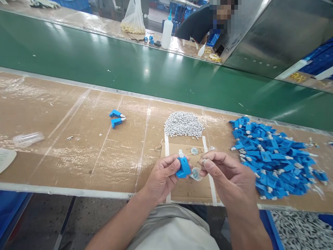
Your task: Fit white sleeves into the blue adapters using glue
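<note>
Blue plastic piece [184, 168], angled in shape and tipped with a white nub, was held above the counter [125, 156], partly covered by the fingers of the left hand [163, 173]. What lay between the fingertips of the right hand [231, 177] was hard to make out: a tiny pale bit [204, 161], mostly hidden by thumb and forefinger. A clear round cup [195, 174] just behind the blue piece was partly hidden too, and a pale green-white object [5, 159] was cut off at the left edge.

The left hand was closed around the blue piece, its thumb pressed on the side. The right hand, near it but apart, had thumb and forefinger pinched together on the pale bit, the other fingers curled.

Brown cardboard under glossy clear film faced the counter. Small, rounded grey pellets [183, 124] formed a smooth-edged mound beyond the hands; to the right sprawled a jumbled heap of blue pieces [275, 156] with rough whitish ends. Two more blue parts [116, 119] sat well apart on the left.
</note>
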`<state>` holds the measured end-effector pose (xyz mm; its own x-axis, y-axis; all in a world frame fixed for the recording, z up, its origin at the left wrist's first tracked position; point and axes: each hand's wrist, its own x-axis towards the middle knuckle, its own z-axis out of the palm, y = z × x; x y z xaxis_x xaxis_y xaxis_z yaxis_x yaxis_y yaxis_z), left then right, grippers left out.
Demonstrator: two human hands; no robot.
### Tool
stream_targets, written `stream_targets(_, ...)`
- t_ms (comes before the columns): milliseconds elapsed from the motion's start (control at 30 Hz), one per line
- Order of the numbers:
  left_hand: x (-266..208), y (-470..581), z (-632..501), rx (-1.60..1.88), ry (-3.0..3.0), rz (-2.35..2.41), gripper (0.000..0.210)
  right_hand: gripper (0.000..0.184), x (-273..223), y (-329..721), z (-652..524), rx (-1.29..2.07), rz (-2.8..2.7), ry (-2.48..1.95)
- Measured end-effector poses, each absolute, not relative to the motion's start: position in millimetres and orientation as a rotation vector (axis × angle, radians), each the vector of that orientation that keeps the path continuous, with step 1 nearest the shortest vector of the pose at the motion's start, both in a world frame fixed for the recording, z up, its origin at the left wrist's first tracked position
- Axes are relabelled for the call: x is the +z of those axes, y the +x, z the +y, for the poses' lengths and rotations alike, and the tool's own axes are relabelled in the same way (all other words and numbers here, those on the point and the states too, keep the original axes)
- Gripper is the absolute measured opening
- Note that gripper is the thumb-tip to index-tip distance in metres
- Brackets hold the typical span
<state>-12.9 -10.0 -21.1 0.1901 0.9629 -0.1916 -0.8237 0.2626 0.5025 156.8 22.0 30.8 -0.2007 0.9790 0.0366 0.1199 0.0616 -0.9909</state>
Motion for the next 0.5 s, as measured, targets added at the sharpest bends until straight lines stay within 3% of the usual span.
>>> stream_targets(500, -21, -10, -12, 1.424, 0.710, 0.796, 0.031, 0.011, 33, 140, 16, 1.254, -1.550, -1.181)
